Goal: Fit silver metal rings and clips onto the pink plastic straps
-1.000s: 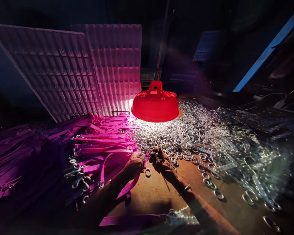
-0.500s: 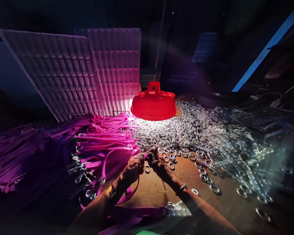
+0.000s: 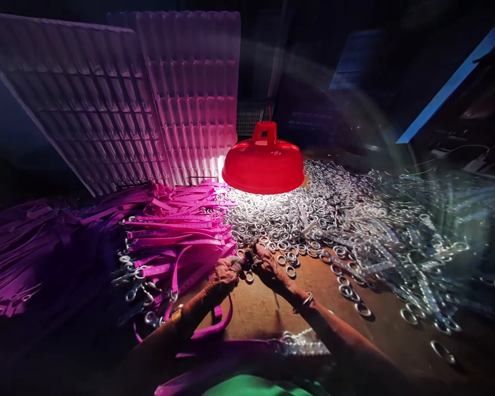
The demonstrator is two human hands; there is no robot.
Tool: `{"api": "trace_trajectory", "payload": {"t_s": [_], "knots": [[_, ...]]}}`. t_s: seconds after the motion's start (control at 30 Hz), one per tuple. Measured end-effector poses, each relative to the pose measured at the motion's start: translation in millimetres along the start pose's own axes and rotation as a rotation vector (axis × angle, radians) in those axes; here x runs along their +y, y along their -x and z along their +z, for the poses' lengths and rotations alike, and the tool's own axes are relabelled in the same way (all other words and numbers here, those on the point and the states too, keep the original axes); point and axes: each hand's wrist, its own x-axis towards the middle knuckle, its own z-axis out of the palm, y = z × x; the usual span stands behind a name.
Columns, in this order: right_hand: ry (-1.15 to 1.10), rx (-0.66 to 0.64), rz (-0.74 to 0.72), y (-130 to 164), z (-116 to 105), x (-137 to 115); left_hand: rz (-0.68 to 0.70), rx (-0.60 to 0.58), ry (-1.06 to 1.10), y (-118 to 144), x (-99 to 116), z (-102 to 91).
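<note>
My left hand (image 3: 229,270) and my right hand (image 3: 268,265) meet fingertip to fingertip under the lamp, both closed, with dark wraps on some fingers. Pinched between them is the end of a magenta strap (image 3: 227,318), which hangs in a loop below my left hand. The fingers and shadow hide the exact spot where they work. Loose metal rings (image 3: 291,271) lie just beyond and beside my right hand. To the left of my left hand spreads a heap of magenta straps (image 3: 169,236), with metal snap hooks (image 3: 150,318) at their near ends.
A red lamp (image 3: 263,165) hangs low over the heap of rings. Clear ribbed plastic panels (image 3: 193,110) stand upright behind the straps. Chain-like metal strips (image 3: 379,253) cover the right side of the brown tabletop (image 3: 256,316). Green cloth (image 3: 259,385) shows at the bottom edge.
The view has tilted and shifted slightly. My hands stay together, but the short magenta piece that showed between my fingers is now mostly covered.
</note>
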Motion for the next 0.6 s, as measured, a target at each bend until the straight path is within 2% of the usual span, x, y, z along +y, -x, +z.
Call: {"api": "trace_trajectory", "payload": {"t_s": [0.03,0.17,0.2,0.23,0.37,0.5,0.6], "knots": [[0.008,-0.050,-0.005,1,-1,-2,-0.017,-0.025,0.077,-2,3,-2.0],[0.073,-0.303,0.109,19,-7,-21,-0.131,-0.229,0.722,1,16,-23.3],[0.113,-0.349,0.127,27,-8,-29,-0.145,-0.286,0.823,5,19,-30.5],[0.172,-0.379,0.115,37,-9,-36,-0.146,-0.339,0.853,10,21,-37.2],[0.459,-0.374,-0.026,81,-3,-51,-0.102,-0.506,0.654,37,21,-49.7],[0.468,-0.362,-0.036,125,8,-40,-0.062,-0.619,0.640,69,12,-36.6],[0.428,-0.314,-0.059,144,14,-34,-0.012,-0.570,0.737,91,5,-19.3]]}}
